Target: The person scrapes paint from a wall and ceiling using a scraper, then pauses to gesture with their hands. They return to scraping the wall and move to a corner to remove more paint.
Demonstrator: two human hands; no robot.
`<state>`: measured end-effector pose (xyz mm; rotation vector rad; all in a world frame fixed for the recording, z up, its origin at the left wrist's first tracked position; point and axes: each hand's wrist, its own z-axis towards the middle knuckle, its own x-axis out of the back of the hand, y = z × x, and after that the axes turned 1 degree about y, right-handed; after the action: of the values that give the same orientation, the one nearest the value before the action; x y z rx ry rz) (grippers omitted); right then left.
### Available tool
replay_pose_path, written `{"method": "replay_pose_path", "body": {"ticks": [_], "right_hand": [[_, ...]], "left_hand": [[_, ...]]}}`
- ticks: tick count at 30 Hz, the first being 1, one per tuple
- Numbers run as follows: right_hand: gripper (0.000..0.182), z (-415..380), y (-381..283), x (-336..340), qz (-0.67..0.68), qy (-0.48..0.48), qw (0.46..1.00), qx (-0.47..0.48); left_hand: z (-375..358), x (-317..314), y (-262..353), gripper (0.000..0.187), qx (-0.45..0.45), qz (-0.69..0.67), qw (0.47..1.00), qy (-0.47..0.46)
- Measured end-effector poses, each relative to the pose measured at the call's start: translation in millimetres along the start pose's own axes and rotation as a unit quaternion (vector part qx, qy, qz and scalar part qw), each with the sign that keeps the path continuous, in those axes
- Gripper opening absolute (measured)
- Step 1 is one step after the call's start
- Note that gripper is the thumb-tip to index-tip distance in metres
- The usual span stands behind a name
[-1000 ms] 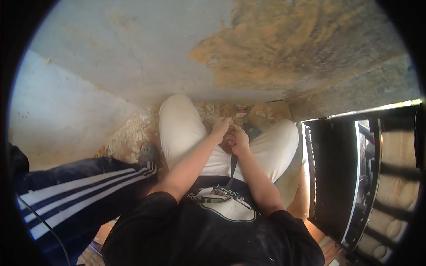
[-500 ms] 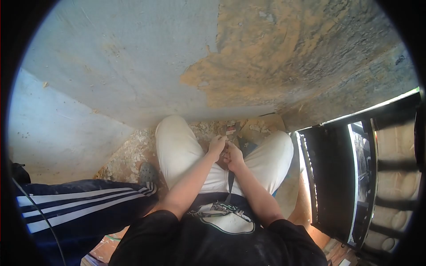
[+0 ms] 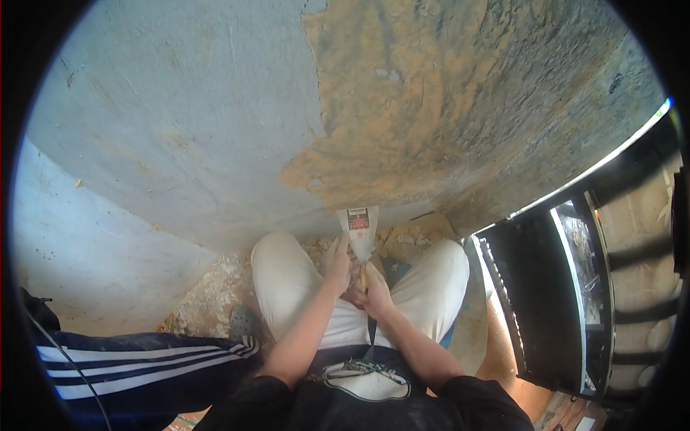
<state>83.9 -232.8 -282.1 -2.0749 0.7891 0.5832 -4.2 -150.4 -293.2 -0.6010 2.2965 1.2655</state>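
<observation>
A paint scraper (image 3: 365, 243) with a wide metal blade, a red and black label and a yellowish handle points up toward the wall. My right hand (image 3: 376, 291) is wrapped round its handle. Against the blade's left side, low near the neck, lie the closed fingers of my left hand (image 3: 336, 268). Both hands are close together between my bent knees. The blade's wide end overlaps the foot of the wall (image 3: 237, 129) in this view. Part of that wall is grey-blue paint, and a large bare patch (image 3: 381, 144) shows tan and rough.
Paint flakes litter the floor (image 3: 205, 291). On the left, another person's leg in dark striped trousers (image 3: 144, 366) and a grey clog (image 3: 245, 321) are close by, with a cable (image 3: 72, 366) across the leg. A dark framed panel (image 3: 532, 287) stands at right.
The scraper has come up into clear view between my hands, its blade raised toward the wall. My left hand has shifted left and down along it. The view has tilted slightly.
</observation>
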Motion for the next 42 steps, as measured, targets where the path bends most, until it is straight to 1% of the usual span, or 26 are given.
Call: {"method": "replay_pose_path", "body": {"ticks": [1, 2, 3, 4, 5, 7, 8, 10, 12, 14, 15, 16, 17, 18, 20, 23, 25, 27, 29, 31, 33, 34, 35, 36, 38, 42], "right_hand": [[0.028, -10.6, -5.3, -9.5, -0.006, -0.031, 0.999, 0.021], [0.028, -16.7, -10.5, -17.5, -0.011, -0.062, 0.997, 0.042], [0.028, -17.8, -15.5, -23.5, -0.044, -0.083, 0.992, 0.083], [0.028, -22.7, -25.8, -37.1, -0.045, -0.085, 0.992, 0.082], [0.029, -27.5, -40.1, -56.1, -0.055, -0.104, 0.988, 0.102], [0.027, -19.8, -58.9, -74.0, -0.09, -0.149, 0.973, 0.152], [0.027, -14.5, -65.7, -84.0, -0.09, -0.157, 0.971, 0.156], [0.024, -12.3, -79.0, -106.6, -0.137, -0.111, 0.954, 0.243], [0.026, -8.9, -79.1, -105.1, -0.154, -0.128, 0.945, 0.26], [0.026, -3.2, -77.0, -98.7, -0.121, -0.126, 0.964, 0.2], [0.026, 2.9, -82.6, -97.6, -0.124, -0.128, 0.962, 0.206], [0.027, 9.0, -89.3, -96.8, -0.127, -0.125, 0.966, 0.186], [0.03, 12.5, -94.0, -95.9, -0.131, -0.121, 0.97, 0.164], [0.03, 14.5, -97.3, -95.6, -0.133, -0.123, 0.969, 0.166], [0.037, 18.0, -101.6, -96.5, -0.137, -0.152, 0.967, 0.151], [0.042, 11.0, -96.1, -103.5, -0.108, -0.135, 0.976, 0.13], [0.042, 21.0, -99.0, -95.0, -0.124, -0.143, 0.972, 0.138], [0.042, 25.9, -105.9, -98.2, -0.149, -0.154, 0.966, 0.144], [0.042, 18.3, -109.5, -108.3, -0.187, -0.104, 0.963, 0.167], [0.042, 13.3, -102.3, -99.0, -0.178, -0.107, 0.967, 0.147], [0.042, 17.0, -106.0, -95.9, -0.167, -0.127, 0.965, 0.159], [0.042, 17.8, -107.6, -91.7, -0.181, -0.13, 0.964, 0.144], [0.043, 19.9, -108.9, -88.1, -0.195, -0.131, 0.964, 0.126], [0.043, 17.5, -116.7, -97.5, -0.194, -0.133, 0.963, 0.134], [0.044, 5.8, -129.9, -118.4, -0.246, -0.113, 0.948, 0.171], [0.045, 7.2, -119.3, -117.1, -0.2, -0.141, 0.96, 0.135]], "left_hand": [[-10.5, -10.3, 20.3, 0.035, -0.047, 0.014, 0.998, -0.048], [-20.4, -25.1, 39.8, 0.035, -0.051, 0.014, 0.997, -0.05], [-30.6, -40.2, 59.6, 0.036, -0.081, 0.027, 0.994, -0.071], [-39.4, -53.8, 77.7, 0.037, -0.111, 0.039, 0.989, -0.091], [-44.6, -65.3, 94.2, 0.039, -0.093, 0.042, 0.989, -0.104], [-53.9, -88.3, 126.1, 0.041, -0.12, 0.05, 0.987, -0.098], [-54.6, -96.4, 140.2, 0.043, -0.142, 0.057, 0.984, -0.091], [-50.8, -105.1, 160.1, 0.046, -0.173, 0.071, 0.978, -0.095], [-49.0, -114.4, 169.6, 0.045, -0.19, 0.093, 0.975, -0.072], [-30.3, -106.3, 159.9, 0.044, -0.217, 0.093, 0.968, -0.088], [-25.6, -107.6, 159.7, 0.043, -0.24, 0.092, 0.961, -0.099], [-21.6, -108.4, 160.7, 0.043, -0.244, 0.091, 0.96, -0.104], [-18.8, -108.4, 161.9, 0.043, -0.286, 0.15, 0.944, -0.068], [-19.0, -110.7, 165.5, 0.043, -0.327, 0.207, 0.921, -0.03], [-27.3, -115.8, 169.2, 0.044, -0.321, 0.188, 0.928, -0.031], [-25.6, -113.4, 160.7, 0.044, -0.297, 0.172, 0.939, -0.027], [-22.9, -113.6, 162.7, 0.044, -0.289, 0.183, 0.939, -0.031], [-21.5, -119.1, 168.4, 0.044, -0.333, 0.195, 0.922, -0.038], [-23.1, -127.0, 174.3, 0.044, -0.333, 0.182, 0.924, -0.038], [-30.6, -127.4, 170.0, 0.042, -0.326, 0.172, 0.929, -0.029], [-15.4, -113.3, 146.9, 0.043, -0.336, 0.178, 0.925, -0.015], [-13.9, -117.8, 149.9, 0.043, -0.348, 0.185, 0.919, -0.002], [-12.6, -120.8, 153.7, 0.043, -0.355, 0.186, 0.916, -0.009], [-24.0, -130.0, 165.7, 0.043, -0.352, 0.165, 0.921, -0.017], [-28.2, -135.0, 174.1, 0.043, -0.345, 0.142, 0.928, -0.021], [-33.7, -130.7, 171.7, 0.043, -0.334, 0.148, 0.931, -0.009]]}}
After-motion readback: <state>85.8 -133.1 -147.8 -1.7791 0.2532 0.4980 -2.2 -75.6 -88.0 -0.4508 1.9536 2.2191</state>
